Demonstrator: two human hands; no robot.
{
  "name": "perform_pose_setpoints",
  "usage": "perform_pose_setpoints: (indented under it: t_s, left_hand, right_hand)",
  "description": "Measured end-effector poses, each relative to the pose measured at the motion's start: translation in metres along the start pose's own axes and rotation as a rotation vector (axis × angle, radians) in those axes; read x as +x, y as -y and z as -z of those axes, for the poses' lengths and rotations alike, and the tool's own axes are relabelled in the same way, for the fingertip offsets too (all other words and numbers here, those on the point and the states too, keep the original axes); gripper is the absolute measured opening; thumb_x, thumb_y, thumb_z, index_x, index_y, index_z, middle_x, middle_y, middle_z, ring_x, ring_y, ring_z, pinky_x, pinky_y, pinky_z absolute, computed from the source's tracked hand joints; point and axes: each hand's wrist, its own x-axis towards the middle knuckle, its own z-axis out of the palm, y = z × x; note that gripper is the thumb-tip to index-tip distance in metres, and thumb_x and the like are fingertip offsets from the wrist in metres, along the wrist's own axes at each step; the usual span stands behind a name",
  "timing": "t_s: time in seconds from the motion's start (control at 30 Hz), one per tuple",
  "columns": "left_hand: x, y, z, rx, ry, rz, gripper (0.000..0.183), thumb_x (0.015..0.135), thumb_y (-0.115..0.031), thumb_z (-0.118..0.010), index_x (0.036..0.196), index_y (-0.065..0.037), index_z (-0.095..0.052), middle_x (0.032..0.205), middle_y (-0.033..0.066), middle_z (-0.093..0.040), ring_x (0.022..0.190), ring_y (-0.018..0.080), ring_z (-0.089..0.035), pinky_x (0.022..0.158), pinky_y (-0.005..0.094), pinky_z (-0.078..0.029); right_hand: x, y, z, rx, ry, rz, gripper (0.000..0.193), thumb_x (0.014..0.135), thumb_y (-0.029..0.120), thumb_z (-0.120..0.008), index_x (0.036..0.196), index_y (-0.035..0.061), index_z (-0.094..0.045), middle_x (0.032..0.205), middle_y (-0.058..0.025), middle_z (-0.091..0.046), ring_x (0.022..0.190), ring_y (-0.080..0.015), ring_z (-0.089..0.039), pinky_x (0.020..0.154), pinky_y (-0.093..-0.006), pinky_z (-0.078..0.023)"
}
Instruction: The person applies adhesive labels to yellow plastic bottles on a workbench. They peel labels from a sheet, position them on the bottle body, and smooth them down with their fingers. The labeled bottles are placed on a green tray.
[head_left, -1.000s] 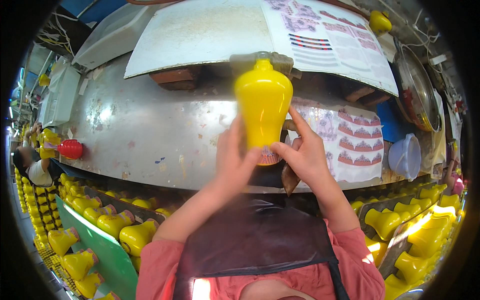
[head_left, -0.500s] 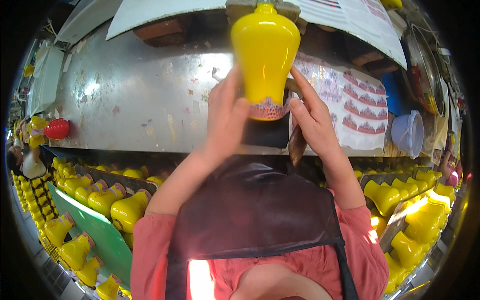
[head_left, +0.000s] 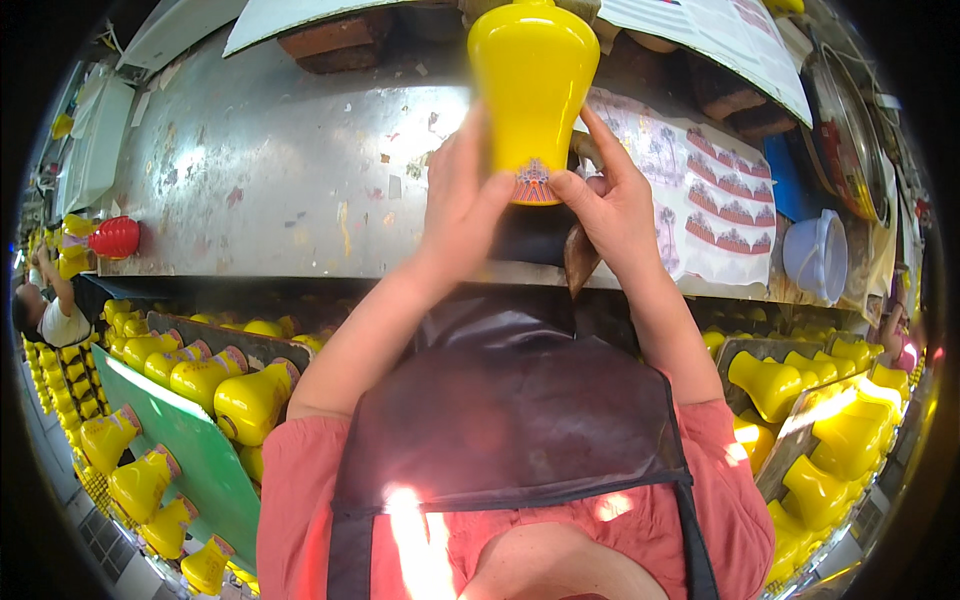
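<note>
Gripping a yellow vase point(head_left: 533, 80) from both sides, left hand point(head_left: 462, 205) and right hand point(head_left: 612, 205) clamp its lower end, where a patterned band runs around the base. Vase is held up above the metal tabletop point(head_left: 280, 190). Sticker sheet point(head_left: 715, 195) lies right of the hands, white bowl point(head_left: 818, 255) further right. Red cap point(head_left: 115, 237) at left edge. Rows of yellow vases point(head_left: 250, 400) below.

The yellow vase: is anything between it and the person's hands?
Nothing visible. Both hands touch the yellow vase directly near its patterned base: the left hand wraps its left side, and the right hand has fingertips on its lower right edge, above the metal table.
</note>
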Motion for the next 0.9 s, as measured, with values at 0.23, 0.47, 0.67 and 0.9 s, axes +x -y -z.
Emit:
perform_pose_setpoints:
  t_s: [0.23, 0.47, 0.67, 0.9]
  left_hand:
    - [0.006, 0.010, 0.006, -0.229, 0.075, 0.024, 0.067, 0.107, -0.028, -0.049, 0.164, -0.007, -0.020, 0.149, 0.0154, -0.046, 0.135, 0.0243, -0.046, 0.117, 0.0386, -0.031]
    - [0.007, 0.004, -0.002, -0.219, -0.034, 0.041, 0.066, 0.099, -0.029, -0.058, 0.153, 0.004, -0.038, 0.144, 0.0267, -0.055, 0.136, 0.0401, -0.052, 0.116, 0.0475, -0.037]
    - [0.008, 0.001, -0.003, -0.208, -0.049, 0.046, 0.066, 0.099, -0.029, -0.059, 0.152, 0.005, -0.038, 0.145, 0.0270, -0.054, 0.137, 0.0400, -0.051, 0.116, 0.0472, -0.037]
    - [0.007, 0.002, -0.004, -0.218, -0.056, 0.059, 0.066, 0.098, -0.030, -0.060, 0.152, 0.004, -0.039, 0.146, 0.0263, -0.054, 0.137, 0.0406, -0.051, 0.116, 0.0475, -0.037]
  right_hand:
    - [0.003, -0.007, 0.001, 0.139, -0.007, 0.057, 0.073, 0.091, 0.014, -0.072, 0.157, 0.0028, -0.041, 0.132, -0.0102, -0.067, 0.078, -0.0047, -0.062, 0.069, -0.0218, -0.052]
    - [-0.003, -0.005, -0.002, 0.056, 0.038, 0.023, 0.074, 0.098, 0.018, -0.072, 0.161, 0.0063, -0.035, 0.125, -0.0049, -0.064, 0.068, 0.0007, -0.048, 0.062, -0.0175, -0.043]
    - [-0.002, -0.002, -0.005, 0.023, -0.004, 0.046, 0.076, 0.095, 0.016, -0.073, 0.161, 0.0069, -0.036, 0.116, -0.0024, -0.066, 0.064, 0.0006, -0.044, 0.059, -0.0179, -0.040]
    - [-0.002, -0.002, -0.001, 0.014, 0.014, -0.001, 0.077, 0.094, 0.017, -0.073, 0.161, 0.0064, -0.035, 0.121, -0.0038, -0.065, 0.064, 0.0007, -0.044, 0.059, -0.0176, -0.041]
